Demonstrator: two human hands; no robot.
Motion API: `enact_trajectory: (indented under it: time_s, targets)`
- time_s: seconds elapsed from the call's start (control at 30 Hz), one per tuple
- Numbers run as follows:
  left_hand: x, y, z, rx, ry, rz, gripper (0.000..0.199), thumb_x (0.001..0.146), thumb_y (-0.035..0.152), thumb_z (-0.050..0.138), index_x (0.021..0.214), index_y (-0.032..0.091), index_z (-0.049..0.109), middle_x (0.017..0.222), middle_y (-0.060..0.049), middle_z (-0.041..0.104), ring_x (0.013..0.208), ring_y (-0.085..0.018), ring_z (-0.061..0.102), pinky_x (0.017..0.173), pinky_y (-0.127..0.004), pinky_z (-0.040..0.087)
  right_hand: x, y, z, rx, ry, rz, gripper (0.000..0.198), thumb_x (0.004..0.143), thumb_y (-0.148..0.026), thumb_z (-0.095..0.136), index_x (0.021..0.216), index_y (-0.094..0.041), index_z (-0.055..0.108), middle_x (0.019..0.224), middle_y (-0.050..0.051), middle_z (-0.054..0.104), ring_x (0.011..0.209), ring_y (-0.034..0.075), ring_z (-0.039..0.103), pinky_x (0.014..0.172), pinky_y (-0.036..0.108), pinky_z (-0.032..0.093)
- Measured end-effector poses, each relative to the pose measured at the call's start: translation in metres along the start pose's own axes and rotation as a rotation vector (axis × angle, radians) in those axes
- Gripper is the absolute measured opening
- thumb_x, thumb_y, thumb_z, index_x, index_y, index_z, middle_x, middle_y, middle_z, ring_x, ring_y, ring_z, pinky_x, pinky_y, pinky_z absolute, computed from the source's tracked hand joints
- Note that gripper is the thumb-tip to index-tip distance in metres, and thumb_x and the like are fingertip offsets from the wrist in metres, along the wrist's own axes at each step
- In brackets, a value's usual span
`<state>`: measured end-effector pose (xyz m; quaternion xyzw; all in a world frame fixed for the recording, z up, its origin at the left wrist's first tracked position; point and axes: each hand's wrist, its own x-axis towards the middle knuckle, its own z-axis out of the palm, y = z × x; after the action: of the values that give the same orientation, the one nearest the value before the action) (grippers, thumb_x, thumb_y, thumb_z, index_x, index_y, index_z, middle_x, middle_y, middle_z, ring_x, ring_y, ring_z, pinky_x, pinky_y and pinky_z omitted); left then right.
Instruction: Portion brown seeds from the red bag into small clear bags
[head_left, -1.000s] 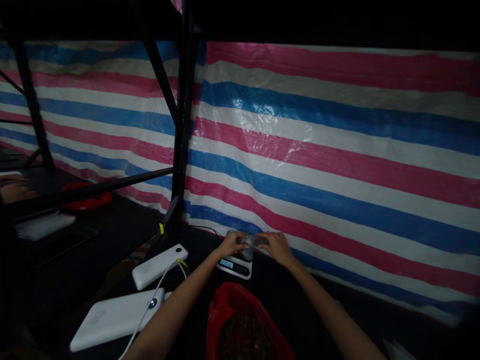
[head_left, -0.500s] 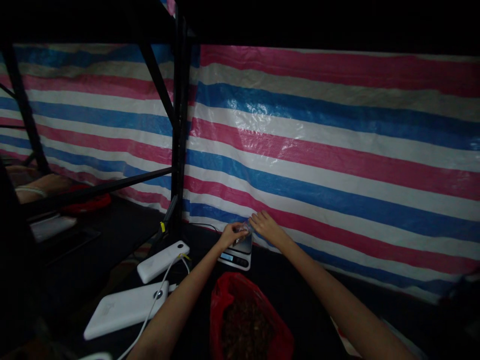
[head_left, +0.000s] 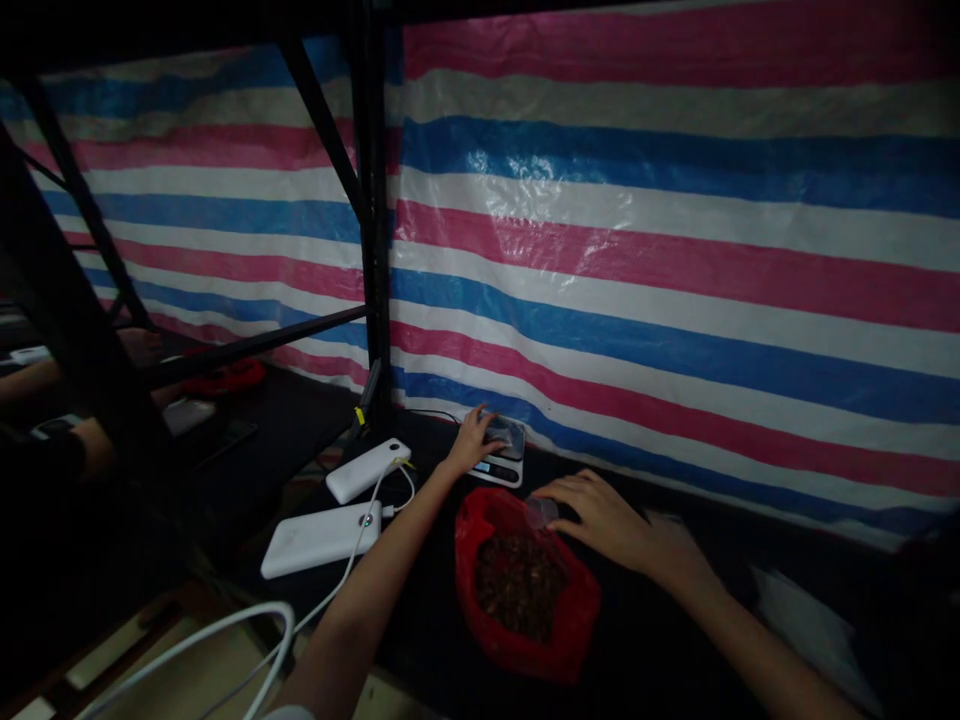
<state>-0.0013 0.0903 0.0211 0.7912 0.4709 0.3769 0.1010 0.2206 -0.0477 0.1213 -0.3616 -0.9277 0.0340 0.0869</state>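
Observation:
My left hand is at the left side of a small digital scale with a lit display. Its fingers are spread around a clear plastic bag on the scale's plate; any contact with the bag is hard to make out. In my right hand is a small clear plastic cup, gripped between thumb and fingers at the far rim of a red plastic bag. The red bag stands open and holds many small brown pieces, too dark to name.
Two white power banks with a white cable lie left of my left forearm. A black metal post rises behind them. Clear plastic bags lie at right. Another person's arm is at the far left. A striped sheet hangs behind.
My right hand has moved from the scale back toward me, to the red bag, and the cup now shows. My left hand stays at the scale, its fingers now spread. The view has tilted down.

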Motion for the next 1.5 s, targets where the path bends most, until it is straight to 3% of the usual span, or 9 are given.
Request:
enact_trajectory:
  time_s: [0.13, 0.23, 0.37, 0.47, 0.6, 0.83, 1.13, 1.4, 1.5]
  targets:
    - [-0.023, 0.027, -0.033, 0.051, 0.123, 0.008, 0.028, 0.084, 0.036, 0.042, 0.1, 0.018, 0.056, 0.114, -0.008, 0.049, 0.107, -0.019, 0.045, 0.091, -0.033, 0.032, -0.014, -0.016, 0.009, 0.005, -0.021, 0.0, 0.03, 0.081, -0.034, 0.052, 0.11, -0.028, 0.052, 0.102, 0.001, 0.062, 0.093, 0.017, 0.054, 0.082, 0.032, 0.031]
    - [-0.057, 0.048, -0.06, 0.129, -0.011, -0.03, 0.036, 0.086, 0.043, 0.033, 0.081, 0.018, 0.059, 0.086, -0.004, 0.061, 0.087, -0.018, 0.054, 0.082, -0.032, 0.034, -0.015, -0.019, 0.019, -0.144, -0.025, -0.006, 0.025, 0.08, -0.028, 0.053, 0.105, -0.026, 0.054, 0.096, 0.002, 0.063, 0.088, 0.018, 0.055, 0.079, 0.032, 0.031]
    - [-0.12, 0.07, -0.084, 0.209, -0.122, -0.143, 0.044, 0.082, 0.053, 0.033, 0.079, 0.018, 0.059, 0.074, -0.003, 0.063, 0.073, -0.018, 0.056, 0.07, -0.028, 0.034, -0.01, -0.014, 0.037, -0.327, -0.054, -0.041, 0.023, 0.077, -0.022, 0.056, 0.099, -0.024, 0.057, 0.091, 0.004, 0.063, 0.084, 0.02, 0.055, 0.074, 0.033, 0.031]
    - [-0.162, 0.086, -0.088, 0.234, -0.263, -0.346, 0.056, 0.082, 0.057, 0.025, 0.067, 0.017, 0.061, 0.064, -0.005, 0.062, 0.064, -0.018, 0.057, 0.061, -0.026, 0.033, -0.006, -0.014, 0.048, -0.341, -0.075, -0.094, 0.02, 0.076, -0.02, 0.056, 0.096, -0.023, 0.058, 0.088, 0.004, 0.063, 0.086, 0.02, 0.053, 0.075, 0.034, 0.029]
    - [-0.194, 0.104, -0.077, 0.038, -0.557, -0.374, 0.061, 0.081, 0.06, 0.024, 0.06, 0.017, 0.063, 0.052, -0.004, 0.061, 0.062, -0.017, 0.059, 0.062, -0.023, 0.035, -0.002, -0.021, 0.055, -0.249, -0.148, -0.154, 0.022, 0.073, -0.026, 0.062, 0.094, -0.023, 0.058, 0.09, 0.004, 0.064, 0.092, 0.021, 0.052, 0.077, 0.034, 0.026]
    - [-0.196, 0.108, -0.044, -0.223, -0.453, -0.452, 0.048, 0.083, 0.049, 0.032, 0.065, 0.015, 0.062, 0.058, -0.002, 0.064, 0.057, -0.014, 0.058, 0.058, -0.021, 0.037, -0.001, -0.032, 0.06, -0.147, -0.203, -0.119, 0.019, 0.072, -0.022, 0.061, 0.092, -0.021, 0.06, 0.089, 0.005, 0.066, 0.089, 0.02, 0.054, 0.078, 0.034, 0.025]
    - [-0.19, 0.114, -0.028, -0.687, -0.236, -0.474, 0.042, 0.081, 0.046, 0.039, 0.079, 0.011, 0.061, 0.075, -0.005, 0.063, 0.068, -0.015, 0.057, 0.056, -0.02, 0.042, -0.011, -0.03, 0.063, 0.038, -0.153, 0.01, 0.021, 0.076, -0.022, 0.057, 0.096, -0.024, 0.06, 0.094, 0.003, 0.066, 0.091, 0.017, 0.056, 0.08, 0.033, 0.025]
    - [-0.196, 0.106, -0.056, -0.271, -0.487, -0.442, 0.053, 0.083, 0.053, 0.029, 0.064, 0.016, 0.063, 0.057, -0.001, 0.064, 0.057, -0.013, 0.059, 0.059, -0.02, 0.038, -0.023, -0.025, 0.058, 0.008, -0.048, 0.029, 0.021, 0.079, -0.025, 0.054, 0.1, -0.027, 0.057, 0.099, 0.002, 0.064, 0.096, 0.019, 0.051, 0.082, 0.036, 0.026]
    - [-0.189, 0.103, -0.078, 0.011, -0.427, -0.499, 0.06, 0.082, 0.057, 0.024, 0.056, 0.017, 0.06, 0.049, -0.002, 0.06, 0.055, -0.015, 0.058, 0.058, -0.022, 0.035, -0.026, -0.03, 0.055, -0.176, -0.009, -0.025, 0.02, 0.079, -0.021, 0.054, 0.099, -0.024, 0.057, 0.097, 0.005, 0.063, 0.093, 0.021, 0.05, 0.079, 0.036, 0.029]
